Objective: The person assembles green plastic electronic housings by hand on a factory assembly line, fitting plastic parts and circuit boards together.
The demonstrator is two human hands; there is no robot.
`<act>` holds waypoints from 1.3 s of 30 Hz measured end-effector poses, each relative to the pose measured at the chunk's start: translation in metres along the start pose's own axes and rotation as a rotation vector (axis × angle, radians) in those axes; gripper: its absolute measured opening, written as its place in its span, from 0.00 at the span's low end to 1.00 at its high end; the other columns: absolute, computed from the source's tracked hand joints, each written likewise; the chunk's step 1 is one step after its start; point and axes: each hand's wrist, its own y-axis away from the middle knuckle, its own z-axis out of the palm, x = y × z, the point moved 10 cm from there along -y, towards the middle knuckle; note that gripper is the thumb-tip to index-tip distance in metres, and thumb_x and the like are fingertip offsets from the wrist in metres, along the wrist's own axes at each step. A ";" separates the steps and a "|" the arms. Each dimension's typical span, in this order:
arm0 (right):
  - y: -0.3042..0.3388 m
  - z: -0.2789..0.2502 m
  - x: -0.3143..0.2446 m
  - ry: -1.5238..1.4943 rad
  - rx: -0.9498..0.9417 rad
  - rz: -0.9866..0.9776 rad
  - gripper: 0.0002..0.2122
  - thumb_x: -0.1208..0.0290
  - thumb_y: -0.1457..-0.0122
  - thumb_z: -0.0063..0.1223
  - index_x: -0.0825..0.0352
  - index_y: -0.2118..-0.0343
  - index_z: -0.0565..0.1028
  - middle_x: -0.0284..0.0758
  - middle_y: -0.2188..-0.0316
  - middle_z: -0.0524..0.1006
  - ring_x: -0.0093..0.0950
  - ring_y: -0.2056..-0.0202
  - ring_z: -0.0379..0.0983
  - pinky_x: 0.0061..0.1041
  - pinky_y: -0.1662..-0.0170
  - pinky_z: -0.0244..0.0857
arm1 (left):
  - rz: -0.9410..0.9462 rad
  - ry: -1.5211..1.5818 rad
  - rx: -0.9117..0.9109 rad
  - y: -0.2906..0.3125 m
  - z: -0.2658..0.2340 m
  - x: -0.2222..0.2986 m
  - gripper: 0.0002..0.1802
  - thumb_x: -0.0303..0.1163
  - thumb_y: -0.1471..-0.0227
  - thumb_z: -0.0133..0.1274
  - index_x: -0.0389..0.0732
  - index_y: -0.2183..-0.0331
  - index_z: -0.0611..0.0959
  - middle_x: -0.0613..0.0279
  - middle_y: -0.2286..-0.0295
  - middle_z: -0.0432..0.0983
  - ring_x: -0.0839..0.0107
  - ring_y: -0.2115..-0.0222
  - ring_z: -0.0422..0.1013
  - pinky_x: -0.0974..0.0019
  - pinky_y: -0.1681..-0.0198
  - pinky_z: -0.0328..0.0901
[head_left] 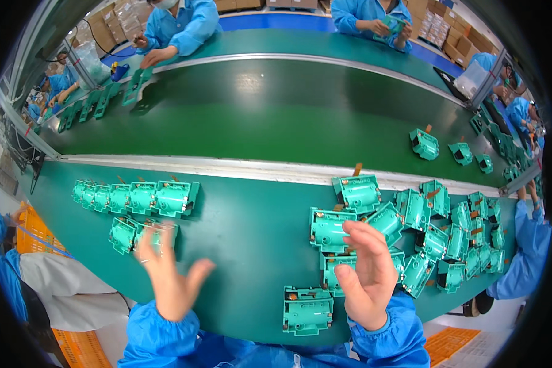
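Note:
My left hand (173, 273) reaches over a green plastic housing (167, 232) on the left of the bench. Its fingers are stretched and a little blurred, the thumb is spread wide, and nothing shows in its grasp. The fingers partly hide that housing, so contact is unclear. Another green housing (123, 235) lies just left of it. On the right, my right hand (369, 279) is raised with curved fingers and the thumb apart, holding nothing. Behind it is a cluster of similar housings (332, 229), partly covered by the hand. Nearest me, one housing (308, 311) lies left of my right wrist.
A row of housings (173, 199) lines the bench's left side. Beyond a pale rail (239, 168) runs a green conveyor (239, 122), carrying several housings (424, 145) at right and flat green parts (135, 86) at far left. Co-workers in blue sit opposite; orange crates (83, 348) stand below.

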 end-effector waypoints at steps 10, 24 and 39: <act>-0.002 -0.002 0.004 -0.045 -0.009 0.004 0.16 0.81 0.56 0.52 0.76 0.61 0.67 0.45 0.59 0.66 0.32 0.57 0.63 0.27 0.54 0.56 | 0.400 0.515 -0.741 0.062 0.062 0.116 0.35 0.41 0.69 0.61 0.33 0.59 0.68 0.53 0.60 0.65 0.58 0.59 0.62 0.59 0.57 0.58; 0.027 0.042 0.058 -0.934 -0.151 0.722 0.21 0.77 0.45 0.40 0.73 0.49 0.54 0.38 0.54 0.64 0.23 0.56 0.62 0.23 0.54 0.57 | 0.171 1.067 -0.503 -0.028 0.050 0.108 0.40 0.25 0.70 0.62 0.38 0.52 0.62 0.49 0.50 0.48 0.57 0.51 0.56 0.59 0.57 0.63; 0.027 0.039 0.061 -0.667 -0.075 0.634 0.15 0.78 0.45 0.41 0.76 0.54 0.62 0.38 0.62 0.71 0.20 0.60 0.66 0.19 0.57 0.59 | -0.189 1.717 -0.729 -0.011 0.089 0.110 0.47 0.17 0.67 0.58 0.39 0.46 0.51 0.59 0.48 0.45 0.64 0.48 0.48 0.57 0.50 0.52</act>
